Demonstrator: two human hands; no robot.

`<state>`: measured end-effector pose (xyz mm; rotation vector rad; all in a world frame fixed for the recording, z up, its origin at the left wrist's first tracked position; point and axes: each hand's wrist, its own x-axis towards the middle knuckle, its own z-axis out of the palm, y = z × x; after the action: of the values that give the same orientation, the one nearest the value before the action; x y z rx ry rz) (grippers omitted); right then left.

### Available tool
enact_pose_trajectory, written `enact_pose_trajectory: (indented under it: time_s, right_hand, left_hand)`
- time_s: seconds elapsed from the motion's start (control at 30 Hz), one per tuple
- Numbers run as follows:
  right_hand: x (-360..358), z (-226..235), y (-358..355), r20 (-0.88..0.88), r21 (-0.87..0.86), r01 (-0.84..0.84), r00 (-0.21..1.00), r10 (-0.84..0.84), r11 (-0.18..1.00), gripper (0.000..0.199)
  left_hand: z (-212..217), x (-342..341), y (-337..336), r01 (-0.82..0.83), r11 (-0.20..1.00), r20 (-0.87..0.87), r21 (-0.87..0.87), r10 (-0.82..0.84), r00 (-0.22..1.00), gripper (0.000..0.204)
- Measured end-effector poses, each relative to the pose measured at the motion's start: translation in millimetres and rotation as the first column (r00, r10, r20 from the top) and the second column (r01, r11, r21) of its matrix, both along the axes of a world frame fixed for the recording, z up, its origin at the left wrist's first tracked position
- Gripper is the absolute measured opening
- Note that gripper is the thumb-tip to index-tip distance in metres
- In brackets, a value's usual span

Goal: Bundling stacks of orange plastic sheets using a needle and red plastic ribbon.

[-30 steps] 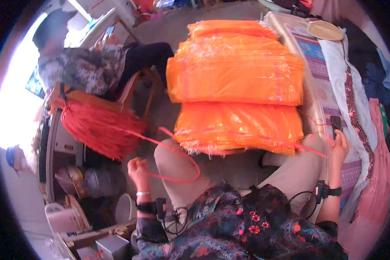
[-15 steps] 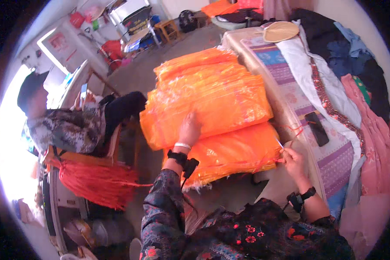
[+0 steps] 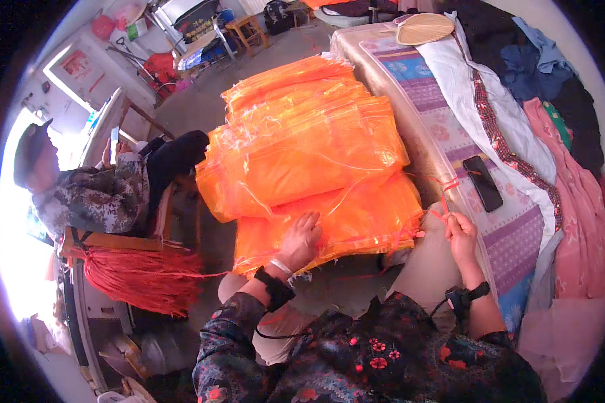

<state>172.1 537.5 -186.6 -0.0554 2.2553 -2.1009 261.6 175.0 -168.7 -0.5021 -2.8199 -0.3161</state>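
A thick pile of folded orange plastic sheeting or bags [image 3: 302,158] lies in front of me, with a lower orange stack [image 3: 343,215] jutting out toward me. My left hand [image 3: 301,242] rests on the near edge of that lower stack, its fingers stretched out and holding nothing. Just off the pile's right corner, my right hand [image 3: 461,232] is closed in a pinch on a red plastic string [image 3: 445,205]. More of this string is bunched at the stack's right corner. Whether anything else is inside the right fist is hidden.
On my left hangs a bundle of red strings [image 3: 141,279] by a wooden chair [image 3: 111,240]; a seated person [image 3: 91,191] there holds a phone [image 3: 114,142]. The bed [image 3: 437,127] at right carries a black phone [image 3: 482,183], a woven fan [image 3: 425,29] and clothes [image 3: 561,195].
My left hand has come off the upper pile toward me onto the lower stack. My right hand has risen slightly with the string; the thin pale tool at its fingers no longer shows.
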Motion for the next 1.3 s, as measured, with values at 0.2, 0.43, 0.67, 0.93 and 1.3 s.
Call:
enact_pose_trajectory:
  time_s: [0.2,0.43,0.67,0.93,1.3]
  right_hand:
    - [-8,-5,-4,0.02,-0.04,0.054,0.998,-0.053,0.998,0.016]
    - [-1,6,-15,-0.027,0.056,0.07,0.997,-0.068,0.996,0.014]
    - [8,66,-94,-0.644,0.644,0.162,0.642,0.416,0.747,0.042]
    - [-13,17,-74,-0.336,0.842,0.018,0.799,0.498,0.539,0.022]
    - [5,-13,-67,-0.433,0.813,0.115,0.774,0.462,0.57,0.032]
  left_hand:
    - [30,-59,24,-0.419,0.785,0.35,0.457,0.274,0.896,0.045]
    - [32,-66,112,0.168,0.918,0.365,0.36,-0.304,0.88,0.061]
    - [21,-29,92,0.137,0.866,0.174,0.481,-0.248,0.953,0.045]
    - [8,99,-80,-0.599,0.73,0.435,0.329,0.447,0.782,0.028]
    - [-12,147,-63,-0.629,0.766,0.02,-0.133,0.636,0.771,0.022]
